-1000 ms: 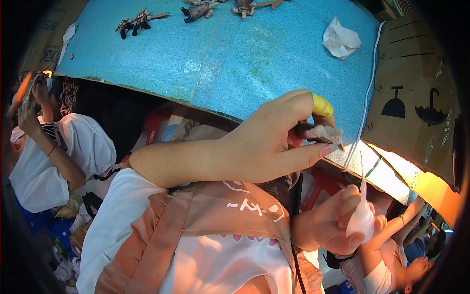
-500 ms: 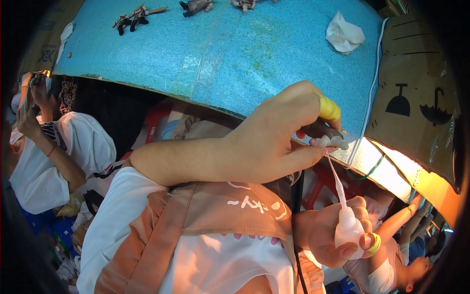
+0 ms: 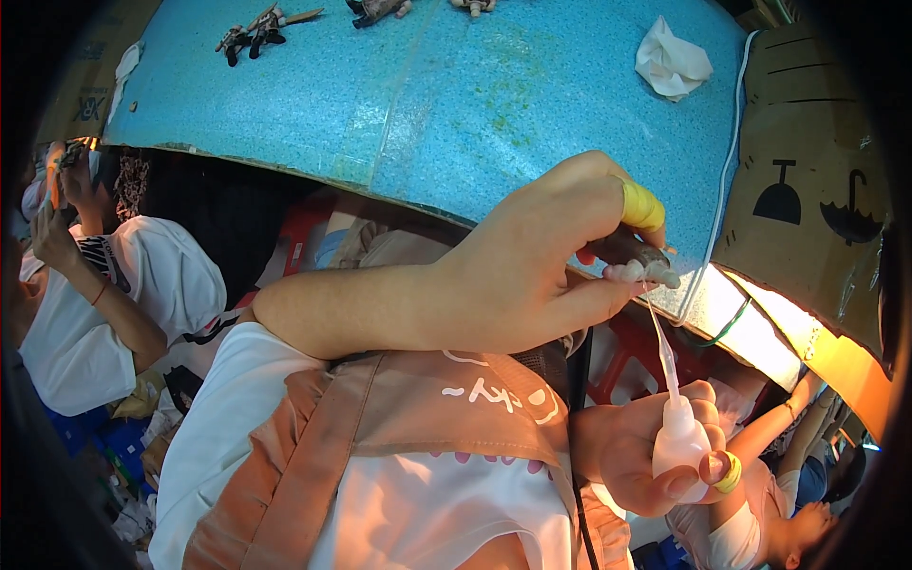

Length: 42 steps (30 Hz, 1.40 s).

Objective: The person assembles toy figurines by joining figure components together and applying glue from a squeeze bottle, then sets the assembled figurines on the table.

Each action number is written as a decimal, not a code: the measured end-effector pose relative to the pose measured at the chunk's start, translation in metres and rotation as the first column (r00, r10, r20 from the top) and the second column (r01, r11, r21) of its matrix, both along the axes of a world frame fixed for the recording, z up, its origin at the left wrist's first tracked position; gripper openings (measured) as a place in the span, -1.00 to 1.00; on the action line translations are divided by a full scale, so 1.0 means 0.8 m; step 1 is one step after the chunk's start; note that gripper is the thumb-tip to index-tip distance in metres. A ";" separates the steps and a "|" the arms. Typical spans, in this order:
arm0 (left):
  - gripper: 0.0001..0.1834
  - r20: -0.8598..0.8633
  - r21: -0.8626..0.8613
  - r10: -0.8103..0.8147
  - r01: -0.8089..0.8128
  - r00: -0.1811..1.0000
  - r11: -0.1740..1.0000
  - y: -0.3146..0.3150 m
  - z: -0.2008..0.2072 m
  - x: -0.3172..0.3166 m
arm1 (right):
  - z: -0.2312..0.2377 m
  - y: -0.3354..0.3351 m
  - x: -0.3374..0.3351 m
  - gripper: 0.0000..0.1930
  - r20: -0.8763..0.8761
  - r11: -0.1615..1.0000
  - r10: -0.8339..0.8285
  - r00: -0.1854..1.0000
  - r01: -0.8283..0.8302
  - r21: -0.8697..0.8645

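Note:
My left hand (image 3: pixel 541 256) reaches over from the left, its fingers closed around a small dark figurine (image 3: pixel 632 251) with pale, knobby parts at its lower end. Yellow tape wraps one of its fingers. Below it, my right hand (image 3: pixel 617 465) grips a small translucent squeeze bottle (image 3: pixel 677 439) upright, thumb and fingers around its body, with yellow tape on the thumb side. The bottle's long thin nozzle (image 3: pixel 663 347) points up to the figurine's pale end, its tip touching or almost touching. Much of the figurine is hidden by my left fingers.
Several small figurines (image 3: pixel 256 36) lie along the far side of the blue tabletop (image 3: pixel 427 104). A crumpled white tissue (image 3: pixel 673 59) and a white cable (image 3: pixel 730 161) lie near a cardboard box (image 3: pixel 807 142) at right. People sit working at far left (image 3: pixel 133 294) and lower right (image 3: pixel 731 532).
The bottle and my right hand have shifted very slightly right. My left hand keeps its hold on the figurine, and the view has moved a little.

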<state>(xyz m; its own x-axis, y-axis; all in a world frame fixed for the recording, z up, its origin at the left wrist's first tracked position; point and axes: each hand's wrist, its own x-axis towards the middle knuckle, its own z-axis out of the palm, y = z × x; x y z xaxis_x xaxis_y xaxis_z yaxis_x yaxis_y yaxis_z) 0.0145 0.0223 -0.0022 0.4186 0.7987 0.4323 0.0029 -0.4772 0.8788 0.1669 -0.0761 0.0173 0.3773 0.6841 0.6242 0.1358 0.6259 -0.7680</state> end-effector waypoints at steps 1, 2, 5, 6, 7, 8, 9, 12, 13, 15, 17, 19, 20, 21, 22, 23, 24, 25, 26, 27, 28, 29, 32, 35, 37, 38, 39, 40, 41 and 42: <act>-0.69 0.000 0.000 -0.001 0.001 1.000 1.000 0.000 -0.001 0.000 | -0.001 -0.002 0.001 -0.80 0.000 1.000 -0.001 1.000 0.001 0.000; -0.69 -0.001 0.023 0.004 -0.004 1.000 1.000 0.001 -0.002 0.000 | -0.004 -0.004 0.003 -0.80 -0.020 1.000 0.024 1.000 -0.024 -0.001; -0.70 -0.006 0.040 0.004 -0.004 1.000 0.999 0.002 -0.002 0.001 | -0.007 -0.001 0.003 -0.80 -0.040 0.999 0.044 0.998 -0.043 0.025; -0.70 -0.008 0.035 0.002 -0.002 1.000 0.999 0.002 -0.001 0.001 | -0.008 0.000 0.002 -0.80 -0.038 0.998 0.041 0.998 -0.039 0.051; -0.70 -0.008 0.035 0.002 -0.002 1.000 0.999 0.002 -0.001 0.001 | -0.008 0.000 0.003 -0.80 -0.038 0.998 0.041 0.998 -0.039 0.051; -0.70 -0.019 0.034 0.003 -0.003 1.000 0.999 0.002 -0.001 0.000 | -0.007 0.000 0.004 -0.81 -0.019 0.998 0.049 0.999 -0.048 0.037; -0.70 -0.030 0.032 0.004 -0.003 1.000 0.999 0.002 -0.001 0.000 | -0.007 0.000 0.004 -0.82 0.000 0.998 0.057 0.998 -0.057 0.023; -0.70 -0.015 -0.003 -0.003 0.003 1.000 1.000 0.000 -0.001 0.000 | -0.006 0.000 0.003 -0.82 -0.008 0.998 0.066 0.998 -0.066 0.025; -0.70 -0.015 -0.004 -0.003 0.003 1.000 1.000 0.000 0.000 0.000 | -0.007 0.000 0.003 -0.82 -0.009 0.998 0.066 0.998 -0.066 0.024; -0.71 -0.034 -0.004 -0.001 0.001 0.999 1.000 0.000 0.001 -0.001 | -0.008 -0.001 0.001 -0.82 -0.053 0.998 0.005 0.999 -0.002 0.058; -0.70 -0.027 0.009 0.001 0.000 1.000 1.000 0.001 0.000 -0.001 | -0.006 -0.001 0.000 -0.82 -0.070 0.998 0.008 0.998 -0.004 0.059; -0.70 -0.021 0.023 0.001 0.000 1.000 1.000 0.002 -0.002 0.000 | -0.005 0.000 -0.001 -0.82 -0.088 0.998 0.010 0.996 -0.004 0.061; -0.71 -0.016 0.047 0.004 -0.003 1.000 0.999 0.002 -0.003 0.000 | -0.006 0.002 -0.002 -0.82 -0.057 0.998 -0.018 0.998 0.021 0.056; -0.71 -0.012 0.072 0.006 -0.006 1.000 0.997 0.003 -0.003 0.001 | -0.006 0.002 -0.002 -0.83 -0.025 0.998 -0.045 0.999 0.046 0.051; -0.71 -0.012 0.072 0.006 -0.005 1.000 0.997 0.002 -0.003 0.001 | -0.006 0.003 -0.002 -0.83 -0.025 0.998 -0.045 0.999 0.046 0.050; -0.71 -0.016 0.059 0.003 -0.002 1.000 0.998 0.002 -0.003 0.000 | -0.004 0.003 -0.002 -0.83 -0.001 0.999 -0.038 0.999 0.038 0.025; -0.70 -0.021 0.047 0.000 0.001 1.000 0.999 0.002 -0.002 0.000 | -0.003 0.004 -0.002 -0.84 0.022 1.000 -0.030 0.999 0.030 -0.001; -0.70 -0.021 0.047 0.001 0.000 1.000 0.999 0.001 -0.001 0.000 | -0.003 0.003 -0.002 -0.84 0.022 1.000 -0.030 0.999 0.030 -0.001; -0.70 -0.014 0.024 0.004 -0.004 1.000 1.000 0.001 -0.001 -0.001 | -0.002 0.003 -0.002 -0.85 -0.001 1.000 -0.006 1.000 0.006 0.008; -0.70 -0.007 0.002 0.007 -0.007 1.000 1.000 0.000 -0.001 -0.001 | -0.002 0.002 -0.002 -0.85 -0.022 1.000 0.019 1.000 -0.019 0.017; -0.70 -0.007 0.002 0.007 -0.007 1.000 1.000 0.001 -0.001 -0.001 | -0.001 0.002 -0.002 -0.85 -0.022 1.000 0.019 1.000 -0.019 0.017; -0.69 0.006 -0.004 0.000 0.000 1.000 1.000 0.002 -0.002 -0.002 | 0.000 0.002 -0.003 -0.86 -0.035 1.000 0.003 0.999 -0.002 0.019; -0.69 0.046 -0.047 -0.019 0.022 0.999 0.999 0.000 -0.002 0.000 | 0.000 0.001 0.000 -0.86 -0.050 0.999 -0.027 0.998 0.029 0.028; -0.69 0.055 -0.079 -0.041 0.045 0.998 0.996 -0.001 0.001 -0.001 | -0.006 0.002 0.001 -0.86 -0.071 0.997 -0.039 0.997 0.043 0.057; -0.69 0.039 -0.075 -0.050 0.053 0.998 0.996 -0.001 0.002 -0.001 | -0.007 0.003 0.000 -0.86 -0.088 0.996 -0.038 0.995 0.044 0.078; -0.69 0.029 -0.035 -0.037 0.038 0.999 0.999 -0.001 0.001 -0.001 | -0.006 0.004 -0.001 -0.85 -0.044 0.997 -0.054 0.998 0.056 0.046; -0.69 0.019 0.004 -0.022 0.022 1.000 1.000 0.000 0.000 -0.001 | -0.005 0.005 -0.001 -0.84 0.001 0.998 -0.069 0.998 0.069 0.015; -0.69 0.020 0.004 -0.023 0.023 1.000 1.000 0.000 0.001 -0.001 | -0.006 0.004 -0.001 -0.84 0.002 0.997 -0.070 0.998 0.070 0.014; -0.69 0.031 -0.017 -0.028 0.028 0.999 0.999 0.000 0.001 -0.001 | -0.007 0.003 0.000 -0.84 -0.013 0.996 -0.085 0.996 0.086 0.026; -0.70 0.042 -0.038 -0.032 0.034 0.999 0.999 0.000 0.002 -0.001 | -0.008 0.003 0.000 -0.83 -0.028 0.994 -0.100 0.995 0.101 0.038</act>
